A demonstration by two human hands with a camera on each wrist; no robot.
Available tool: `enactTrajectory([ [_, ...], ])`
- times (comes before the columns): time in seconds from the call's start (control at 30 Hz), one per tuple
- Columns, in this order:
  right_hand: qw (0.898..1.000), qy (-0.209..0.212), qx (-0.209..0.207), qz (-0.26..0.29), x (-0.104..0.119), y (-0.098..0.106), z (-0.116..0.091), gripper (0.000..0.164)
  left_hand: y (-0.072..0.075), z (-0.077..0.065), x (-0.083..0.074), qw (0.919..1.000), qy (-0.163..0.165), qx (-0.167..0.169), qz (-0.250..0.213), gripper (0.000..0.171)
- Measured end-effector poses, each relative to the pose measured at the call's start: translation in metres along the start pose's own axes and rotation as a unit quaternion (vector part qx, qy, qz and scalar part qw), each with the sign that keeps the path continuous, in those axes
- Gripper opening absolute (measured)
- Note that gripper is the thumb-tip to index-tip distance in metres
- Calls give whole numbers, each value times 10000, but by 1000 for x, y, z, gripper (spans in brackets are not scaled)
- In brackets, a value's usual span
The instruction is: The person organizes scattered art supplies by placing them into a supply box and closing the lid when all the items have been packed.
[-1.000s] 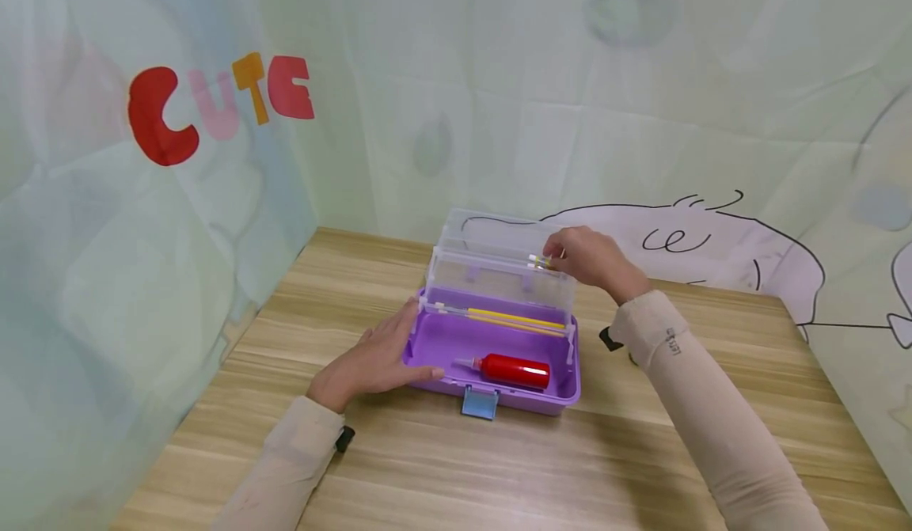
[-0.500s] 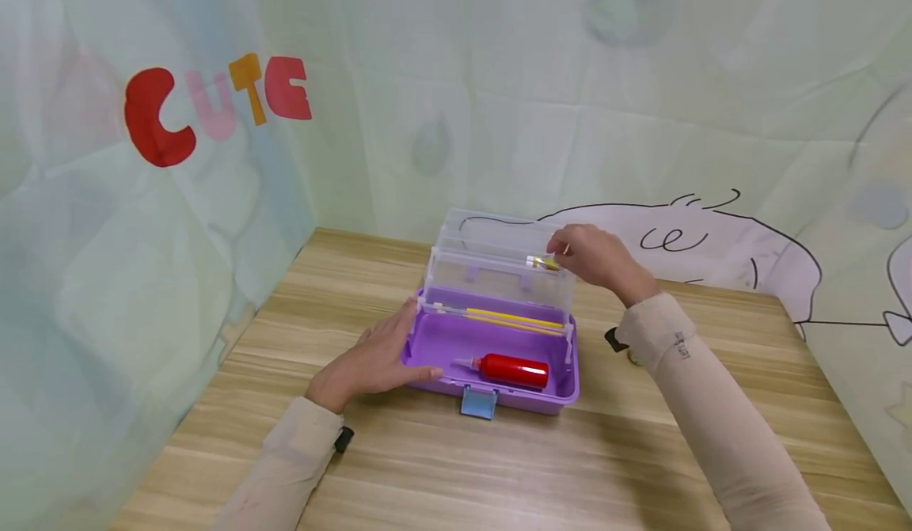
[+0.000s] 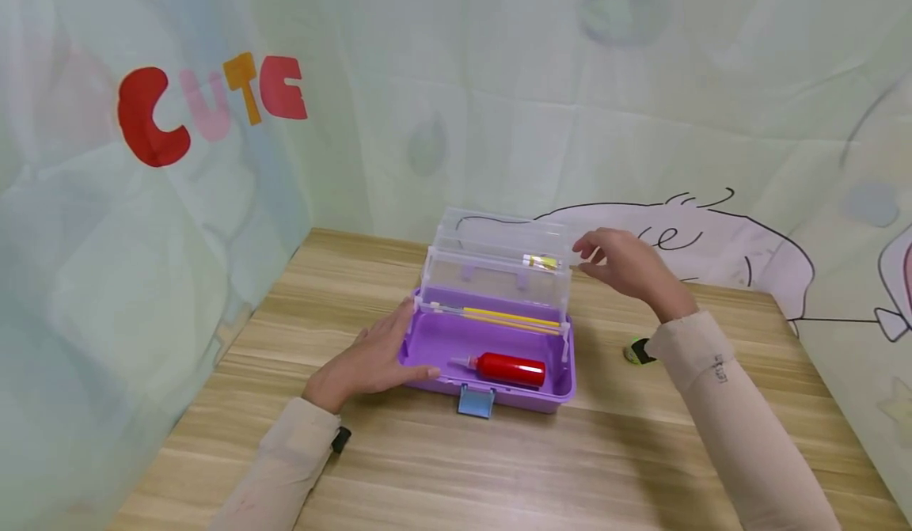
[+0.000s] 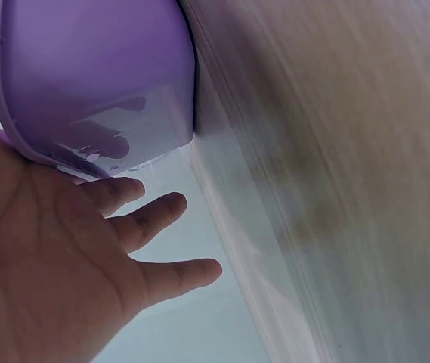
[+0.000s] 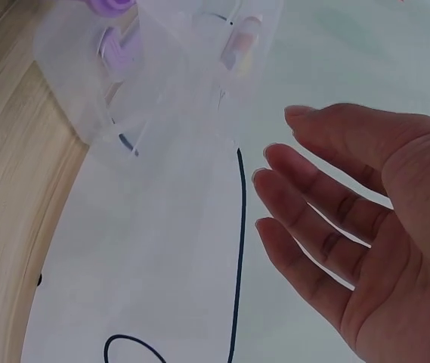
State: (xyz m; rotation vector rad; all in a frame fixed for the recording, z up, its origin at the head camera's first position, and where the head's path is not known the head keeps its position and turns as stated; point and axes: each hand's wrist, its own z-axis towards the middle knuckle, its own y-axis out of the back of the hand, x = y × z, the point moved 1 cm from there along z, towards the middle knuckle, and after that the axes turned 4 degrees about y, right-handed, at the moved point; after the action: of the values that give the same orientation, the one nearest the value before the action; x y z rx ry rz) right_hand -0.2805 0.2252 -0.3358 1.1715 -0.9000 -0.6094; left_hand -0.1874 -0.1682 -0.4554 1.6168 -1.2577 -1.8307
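A purple box with a raised clear upper tray stands in the middle of the table. My left hand rests against its left side, thumb on the front rim, fingers straight. In the left wrist view, the left palm lies by the purple wall. Just right of the clear tray, my right hand hovers with relaxed fingers and holds nothing. A small yellow and white tube lies in that tray. Yellow-handled paintbrushes lie in the lower tray. In the box bottom sits a red squeeze bottle.
A small round green object lies on the table right of the box, partly hidden by the right wrist strap. A blue latch hangs at the box front. Printed cloth walls stand behind and at the sides.
My right hand has let go of the small tube, which stays in the clear tray, and has moved right. More of the round green object shows. The left hand keeps its place.
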Motion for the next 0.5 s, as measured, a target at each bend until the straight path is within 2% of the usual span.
enactTrajectory([
  [0.2, 9995, -188, 69, 259, -6, -1, -18, 30, -2, 0, 1, 10000, -39, -19, 38, 119],
  [0.5, 9981, -315, -80, 529, -22, -3, -49, 34, -1, 2, 2, 10000, 21, -1, 24, 121],
])
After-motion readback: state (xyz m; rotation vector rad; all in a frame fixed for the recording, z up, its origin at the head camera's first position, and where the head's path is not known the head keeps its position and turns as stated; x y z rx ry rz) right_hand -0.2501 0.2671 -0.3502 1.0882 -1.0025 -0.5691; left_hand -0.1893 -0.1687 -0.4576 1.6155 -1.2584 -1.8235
